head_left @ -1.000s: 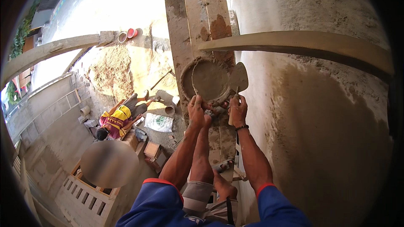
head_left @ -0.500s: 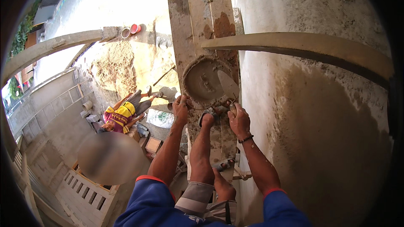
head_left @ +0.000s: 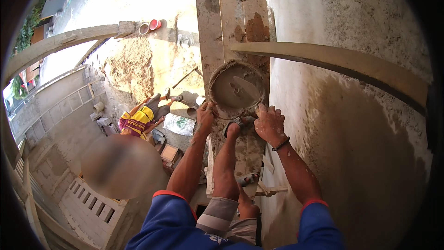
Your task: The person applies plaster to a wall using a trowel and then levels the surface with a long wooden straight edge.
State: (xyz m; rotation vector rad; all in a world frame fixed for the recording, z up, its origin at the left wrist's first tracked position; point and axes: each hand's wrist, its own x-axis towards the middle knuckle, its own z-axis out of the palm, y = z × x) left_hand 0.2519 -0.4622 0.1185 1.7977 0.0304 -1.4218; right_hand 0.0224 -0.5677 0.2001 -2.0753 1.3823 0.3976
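Observation:
A round bucket [head_left: 212,93] of wet grey mortar stands on mortar-stained planks. A trowel [head_left: 247,86] lies in it, its pointed blade partly sunk in the mortar; I cannot make out its handle. At the bucket's near left rim, my left hand [head_left: 205,115] is closed on the edge. My right hand [head_left: 270,122] is at the near right rim, its fingers curled against the edge and a dark band on the wrist. Between my hands, a thin curved bail [head_left: 226,117] shows along the bucket's near side. One of my sandaled feet is just below the bucket.
The planks [head_left: 231,14] form a raised walkway beside a partly wet plastered wall [head_left: 351,157]. A wooden beam [head_left: 333,62] crosses right of the bucket. Below left are a person in a yellow and maroon shirt [head_left: 138,120], a white sack [head_left: 179,125], a sand pile [head_left: 129,69] and two pails [head_left: 150,26].
My right hand has let go of the trowel, which now lies in the mortar, and has moved to the bucket's rim. My left hand stays at the rim. The view has shifted slightly.

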